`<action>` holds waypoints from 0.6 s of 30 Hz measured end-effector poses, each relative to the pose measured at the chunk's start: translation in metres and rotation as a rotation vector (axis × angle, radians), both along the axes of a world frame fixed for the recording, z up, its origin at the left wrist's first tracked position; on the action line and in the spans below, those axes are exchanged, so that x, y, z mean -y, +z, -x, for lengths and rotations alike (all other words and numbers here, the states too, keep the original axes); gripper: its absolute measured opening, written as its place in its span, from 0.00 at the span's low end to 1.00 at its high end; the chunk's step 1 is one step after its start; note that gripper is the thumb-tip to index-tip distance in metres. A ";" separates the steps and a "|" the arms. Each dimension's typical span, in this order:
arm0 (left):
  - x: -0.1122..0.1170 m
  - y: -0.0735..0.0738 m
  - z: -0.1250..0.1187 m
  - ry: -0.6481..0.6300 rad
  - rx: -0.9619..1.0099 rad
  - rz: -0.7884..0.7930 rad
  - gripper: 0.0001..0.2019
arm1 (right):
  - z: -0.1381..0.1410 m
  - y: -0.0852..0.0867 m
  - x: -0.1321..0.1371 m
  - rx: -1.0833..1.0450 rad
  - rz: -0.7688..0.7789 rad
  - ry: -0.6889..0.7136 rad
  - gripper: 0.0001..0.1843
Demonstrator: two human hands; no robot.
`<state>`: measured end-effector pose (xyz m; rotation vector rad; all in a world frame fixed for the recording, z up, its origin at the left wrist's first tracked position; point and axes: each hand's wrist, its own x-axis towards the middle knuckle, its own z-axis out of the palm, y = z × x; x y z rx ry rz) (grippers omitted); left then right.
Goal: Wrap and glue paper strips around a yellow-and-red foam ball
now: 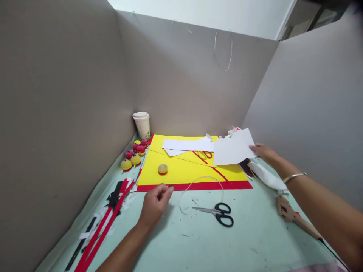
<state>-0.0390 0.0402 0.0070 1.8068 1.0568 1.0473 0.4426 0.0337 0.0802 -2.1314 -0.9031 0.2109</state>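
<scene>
My right hand (pixel 263 152) pinches the right edge of a white sheet of paper (pixel 231 149), which is tilted up over the right part of the yellow sheets (pixel 184 170). My left hand (pixel 157 202) is closed, thumb and forefinger pressed together at the red strip (pixel 198 186) along the front of the yellow sheets. A tiny dark bit shows at its fingertips, too small to name. Black-handled scissors (pixel 224 215) lie to its right, beside a loop of pale cord (pixel 201 177). A roll of clear tape (pixel 162 169) rests on the yellow sheet.
White paper strips (pixel 187 144) and yellow-and-red scissors (pixel 208 154) lie farther back. Red and yellow balls (pixel 135 159) and a paper cup (pixel 142 124) stand at left. Red strips (pixel 104 230) lie in front. A tan corded tool (pixel 286 209) is at right. Grey panels (pixel 187 83) enclose the table.
</scene>
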 end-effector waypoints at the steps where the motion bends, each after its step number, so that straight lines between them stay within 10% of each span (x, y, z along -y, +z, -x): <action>1: 0.000 -0.002 0.000 -0.008 -0.038 -0.032 0.21 | 0.002 0.000 -0.006 0.072 0.043 -0.009 0.11; 18: 0.006 -0.011 -0.001 -0.072 -0.297 -0.275 0.19 | 0.212 -0.043 -0.169 1.036 0.448 0.849 0.18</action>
